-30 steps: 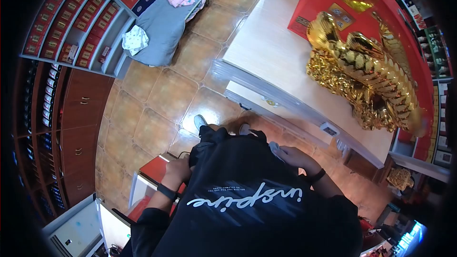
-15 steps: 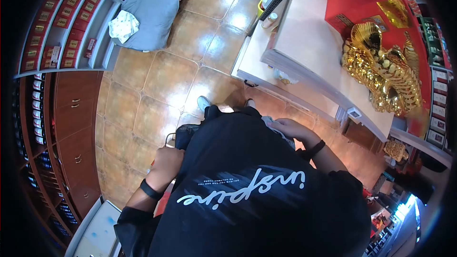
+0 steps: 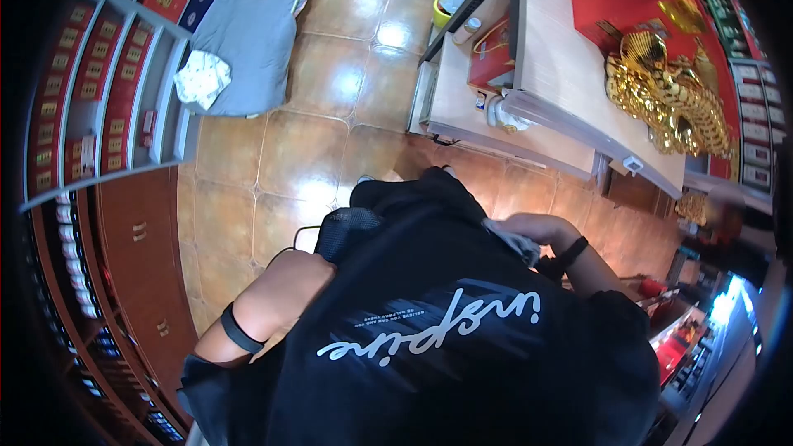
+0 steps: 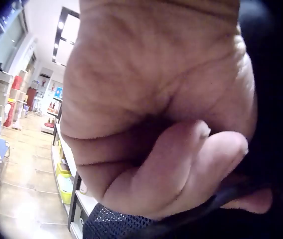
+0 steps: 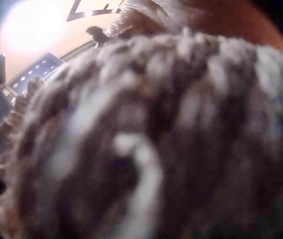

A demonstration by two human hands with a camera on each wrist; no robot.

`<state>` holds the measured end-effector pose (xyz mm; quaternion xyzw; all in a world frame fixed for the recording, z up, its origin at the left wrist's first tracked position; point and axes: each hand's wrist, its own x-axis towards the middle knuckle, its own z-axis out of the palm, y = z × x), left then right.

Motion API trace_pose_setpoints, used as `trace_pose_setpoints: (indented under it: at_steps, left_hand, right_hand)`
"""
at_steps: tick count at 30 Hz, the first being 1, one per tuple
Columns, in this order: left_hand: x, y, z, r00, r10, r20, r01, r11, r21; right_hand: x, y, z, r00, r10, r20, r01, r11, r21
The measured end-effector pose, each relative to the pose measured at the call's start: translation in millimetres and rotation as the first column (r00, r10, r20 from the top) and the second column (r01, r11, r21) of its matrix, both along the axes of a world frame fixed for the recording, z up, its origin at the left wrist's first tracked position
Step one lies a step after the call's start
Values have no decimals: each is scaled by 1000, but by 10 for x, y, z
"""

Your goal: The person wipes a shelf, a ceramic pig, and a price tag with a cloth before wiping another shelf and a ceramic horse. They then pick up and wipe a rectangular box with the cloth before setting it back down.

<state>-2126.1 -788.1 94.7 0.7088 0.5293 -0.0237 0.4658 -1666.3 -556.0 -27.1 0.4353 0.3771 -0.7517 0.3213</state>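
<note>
In the head view my left hand is beside the front of the black shirt, next to a black mesh item. The left wrist view shows this hand with its fingers curled round a dark strap by the black mesh. On the other side, my right hand grips a grey cloth near the shirt's edge. That shaggy grey-brown cloth fills most of the right wrist view, covering the fingers; part of the hand shows above it.
A pale counter with a golden statue stands at the upper right. Wooden cabinets and shelves of red boxes line the left. A grey-covered folding bed is at the upper left, with tiled floor between.
The head view has shifted, bringing more of the lower shelf by the counter into sight. The black mesh item shows more fully beside my left hand; my right hand still grips the cloth.
</note>
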Motion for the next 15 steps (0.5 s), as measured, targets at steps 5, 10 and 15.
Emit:
trace_pose_setpoints:
  at_steps: [5,10,15]
  left_hand:
    - [-251,59,-120,996,-85,-11,85,996,-4]
    - [-749,-231,-62,991,-120,-51,98,943,-318]
    - [-850,86,113,998,66,7,-54,871,-487]
  right_hand:
    - [-51,-330,354,981,-193,-24,194,979,67]
    - [-1008,-37,114,998,-19,-52,43,863,504]
    - [-1862,448,-1054,900,350,-259,-139,795,590]
